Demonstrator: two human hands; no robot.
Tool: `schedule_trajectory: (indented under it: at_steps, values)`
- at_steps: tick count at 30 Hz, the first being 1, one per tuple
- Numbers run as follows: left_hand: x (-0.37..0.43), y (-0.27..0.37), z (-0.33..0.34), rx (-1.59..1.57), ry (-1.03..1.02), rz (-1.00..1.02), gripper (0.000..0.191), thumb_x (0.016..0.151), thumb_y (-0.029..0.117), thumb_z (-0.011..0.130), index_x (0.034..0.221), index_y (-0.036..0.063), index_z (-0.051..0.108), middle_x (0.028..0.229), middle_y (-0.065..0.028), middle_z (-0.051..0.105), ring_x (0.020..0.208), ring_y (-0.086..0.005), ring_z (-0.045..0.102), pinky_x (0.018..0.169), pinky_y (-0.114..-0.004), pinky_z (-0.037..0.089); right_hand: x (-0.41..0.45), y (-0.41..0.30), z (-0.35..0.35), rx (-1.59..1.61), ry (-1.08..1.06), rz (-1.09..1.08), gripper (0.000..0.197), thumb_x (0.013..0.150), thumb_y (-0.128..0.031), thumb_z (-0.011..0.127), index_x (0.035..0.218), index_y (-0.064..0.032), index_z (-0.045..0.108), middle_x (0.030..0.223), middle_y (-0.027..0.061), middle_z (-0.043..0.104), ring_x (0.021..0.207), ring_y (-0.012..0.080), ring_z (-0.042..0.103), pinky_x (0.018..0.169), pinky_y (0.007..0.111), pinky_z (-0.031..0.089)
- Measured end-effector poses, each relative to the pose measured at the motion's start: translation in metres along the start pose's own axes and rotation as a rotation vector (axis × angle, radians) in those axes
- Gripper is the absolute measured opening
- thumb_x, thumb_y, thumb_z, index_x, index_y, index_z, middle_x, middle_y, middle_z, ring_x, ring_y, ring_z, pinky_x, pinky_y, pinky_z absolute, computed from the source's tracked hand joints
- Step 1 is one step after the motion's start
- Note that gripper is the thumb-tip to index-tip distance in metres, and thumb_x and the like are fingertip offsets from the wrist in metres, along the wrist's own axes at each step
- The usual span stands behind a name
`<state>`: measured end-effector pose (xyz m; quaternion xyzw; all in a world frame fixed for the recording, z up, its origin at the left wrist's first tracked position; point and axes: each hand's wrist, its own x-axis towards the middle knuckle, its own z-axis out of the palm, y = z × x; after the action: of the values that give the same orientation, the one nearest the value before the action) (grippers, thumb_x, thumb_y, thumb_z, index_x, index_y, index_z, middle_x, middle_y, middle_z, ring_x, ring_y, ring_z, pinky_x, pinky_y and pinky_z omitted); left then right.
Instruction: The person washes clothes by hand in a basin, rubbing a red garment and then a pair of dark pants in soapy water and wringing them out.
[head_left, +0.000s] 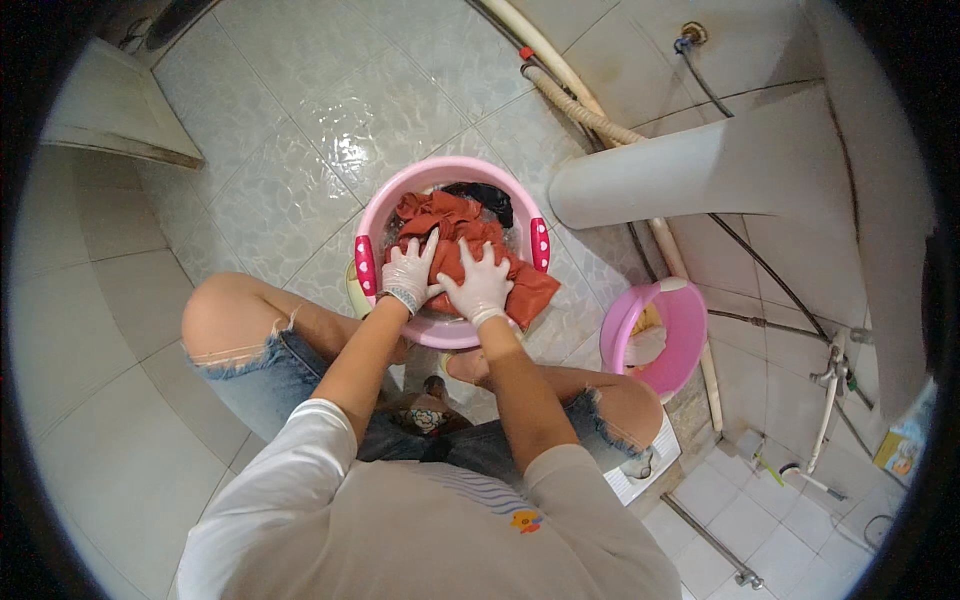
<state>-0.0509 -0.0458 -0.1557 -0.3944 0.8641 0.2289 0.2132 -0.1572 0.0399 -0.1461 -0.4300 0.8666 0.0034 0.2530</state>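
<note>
A pink plastic basin (454, 166) with dark pink handles stands on the tiled floor before me. Wet red-orange cloth (450, 217) fills much of it, and one part hangs over the right rim. Black cloth (486, 201) lies at the basin's far side. My left hand (409, 271), in a whitish glove, rests on the red-orange cloth near the left handle, fingers spread. Beside it my right hand (478, 281), gloved too, lies on the same cloth with its fingers apart. Neither hand is closed around the cloth.
A pink bucket (682, 337) with light-coloured cloth inside stands at the right. Beyond it are a white sink pedestal (652, 180), pipes and a ribbed hose (574, 109) along the wall. A door (112, 105) edge juts in at upper left. My knees flank the basin.
</note>
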Motion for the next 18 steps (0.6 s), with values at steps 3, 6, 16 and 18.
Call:
schedule_trajectory:
  at_steps: [3, 6, 16, 18]
  values:
    - [0.006, -0.01, 0.02, 0.069, -0.144, 0.01, 0.109, 0.067, 0.046, 0.074, 0.147, 0.017, 0.007, 0.125, -0.0156, 0.043, 0.105, -0.0349, 0.05, 0.08, -0.041, 0.052, -0.009, 0.007, 0.033, -0.001, 0.006, -0.083, 0.069, 0.073, -0.049, 0.063, 0.135, -0.0244, 0.044, 0.135, 0.0175, 0.036, 0.116, 0.0455, 0.034, 0.09, 0.062, 0.036]
    - [0.026, -0.012, 0.05, 0.071, -0.148, -0.043, 0.102, 0.065, 0.043, 0.075, 0.144, 0.0152, 0.017, 0.122, -0.0144, 0.045, 0.102, -0.0342, 0.052, 0.077, -0.04, 0.053, 0.009, 0.003, 0.039, -0.094, -0.102, -0.045, 0.065, 0.074, -0.049, 0.062, 0.131, -0.0218, 0.048, 0.134, 0.0156, 0.036, 0.117, 0.0422, 0.035, 0.088, 0.06, 0.038]
    - [0.087, -0.015, 0.028, -0.008, -0.368, 0.086, 0.05, 0.069, 0.049, 0.069, 0.099, 0.0102, 0.065, 0.096, -0.0135, 0.067, 0.089, -0.0288, 0.065, 0.077, -0.04, 0.052, 0.113, 0.028, 0.031, -0.113, -0.504, -0.251, 0.064, 0.066, -0.058, 0.063, 0.109, -0.0106, 0.063, 0.118, 0.0201, 0.058, 0.113, 0.0338, 0.054, 0.095, 0.043, 0.042]
    - [0.067, -0.014, 0.02, -0.116, -0.204, 0.014, 0.051, 0.071, 0.047, 0.067, 0.106, 0.01, 0.06, 0.094, -0.0143, 0.067, 0.088, -0.0296, 0.065, 0.077, -0.041, 0.052, 0.114, 0.025, 0.018, -0.221, -0.477, -0.258, 0.065, 0.066, -0.059, 0.065, 0.11, -0.0114, 0.062, 0.119, 0.0189, 0.058, 0.114, 0.0333, 0.053, 0.095, 0.044, 0.043]
